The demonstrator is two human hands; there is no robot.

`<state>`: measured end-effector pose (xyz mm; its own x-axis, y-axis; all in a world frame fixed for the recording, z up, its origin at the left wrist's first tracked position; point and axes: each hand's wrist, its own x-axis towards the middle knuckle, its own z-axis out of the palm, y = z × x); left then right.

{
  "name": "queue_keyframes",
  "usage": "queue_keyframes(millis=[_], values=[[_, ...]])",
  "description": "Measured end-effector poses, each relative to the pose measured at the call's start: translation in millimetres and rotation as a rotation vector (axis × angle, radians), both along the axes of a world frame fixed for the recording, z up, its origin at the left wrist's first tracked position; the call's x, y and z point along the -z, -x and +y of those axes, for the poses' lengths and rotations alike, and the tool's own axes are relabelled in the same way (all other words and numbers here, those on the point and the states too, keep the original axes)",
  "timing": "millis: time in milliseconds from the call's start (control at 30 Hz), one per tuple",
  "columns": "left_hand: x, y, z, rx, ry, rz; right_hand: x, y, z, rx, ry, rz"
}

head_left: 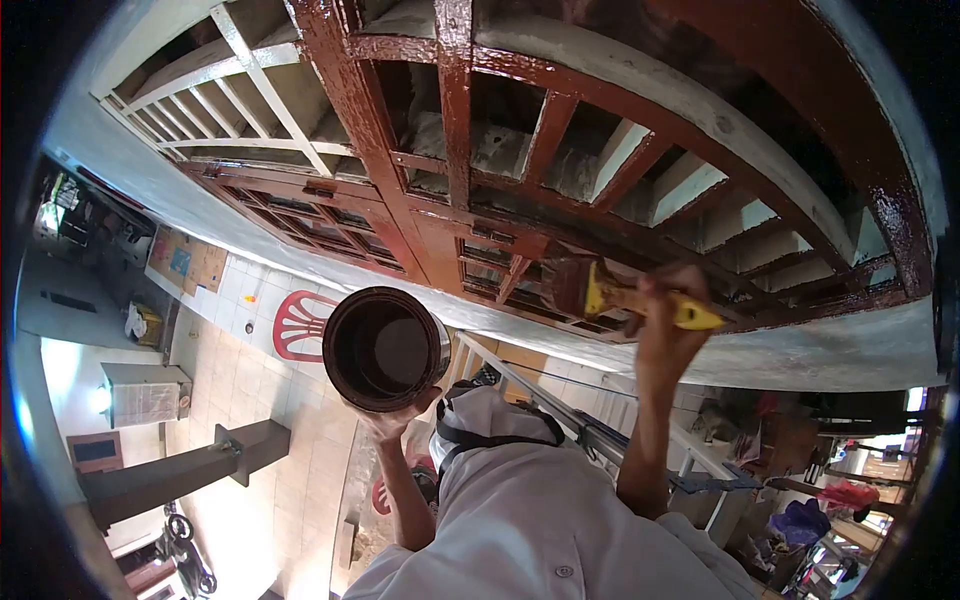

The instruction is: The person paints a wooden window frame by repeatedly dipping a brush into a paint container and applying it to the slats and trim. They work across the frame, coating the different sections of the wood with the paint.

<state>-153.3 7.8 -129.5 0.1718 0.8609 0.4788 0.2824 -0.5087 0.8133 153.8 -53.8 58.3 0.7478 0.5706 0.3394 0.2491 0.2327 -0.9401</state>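
Observation:
A round paint can (440, 345) with brown paint round its rim and inner wall rests in my left hand (390, 415), fingers curled under its base. My right hand (672, 305) is closed on the yellow handle of a paintbrush (600, 288), whose bristles are dark with brown paint. The bristles point left and overlap the lower part of the wooden window frame (455, 110). Glossy wet-looking brown coats much of the frame and its slats. At the left, a section of white slats (235, 95) shows no brown.
A ladder (515, 375) stands below, close by my body. Down on the tiled floor (290, 430) are a red plastic chair (297, 325) and a motorcycle (185, 555). Assorted clutter, including a purple bag (800, 522), lies at lower right. A pillar (190, 465) rises at lower left.

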Motion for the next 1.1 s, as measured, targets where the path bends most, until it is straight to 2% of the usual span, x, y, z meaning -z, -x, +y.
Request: queue_keyframes(millis=[67,167,200,300,333,433,500,567,700,800,933,1067,1100], values=[[-5.2,-4.5,1.1,0.021,0.004,-0.054,-8.1,-3.9,-12.3,0.020,-0.076,0.099],[-12.9,-16.7,0.2,0.093,0.035,-0.161,-17.2,-1.0,-29.6,0.081,-0.051,0.171],[-16.5,-23.0,-2.6,0.142,0.081,-0.193,-16.1,1.8,-35.5,0.134,-0.029,0.192],[-35.7,-55.6,-13.4,0.329,0.287,-0.293,-23.5,4.7,-52.9,-0.019,-0.037,0.301],[-29.5,-62.8,-13.2,0.424,0.261,-0.286,-28.0,7.4,-53.7,0.022,-0.045,0.329],[-39.7,-96.6,-22.2,0.479,0.157,-0.278,-39.0,8.2,-60.3,0.011,-0.050,0.284],[-48.9,-114.0,-28.0,0.517,0.206,-0.264,-36.3,5.5,-67.9,-0.076,0.017,0.208],[-68.2,-125.7,-28.2,0.568,0.121,-0.203,-35.2,4.8,-75.2,-0.135,0.081,0.162],[-64.9,-132.0,-32.1,0.671,0.161,-0.155,-33.7,5.9,-88.0,-0.204,0.143,0.136],[-63.0,-136.5,-33.1,0.654,0.124,-0.139,-32.5,6.5,-87.2,-0.254,0.158,0.130],[-76.4,-140.0,-34.9,0.645,0.101,-0.090,-32.0,10.6,-83.1,-0.341,0.369,0.039],[-87.0,-145.1,-37.6,0.650,0.140,-0.146,-26.7,16.7,-80.5,-0.295,0.208,-0.049],[-90.9,-145.6,-39.1,0.645,0.140,-0.151,-25.8,15.1,-79.2,-0.308,0.241,-0.104]])
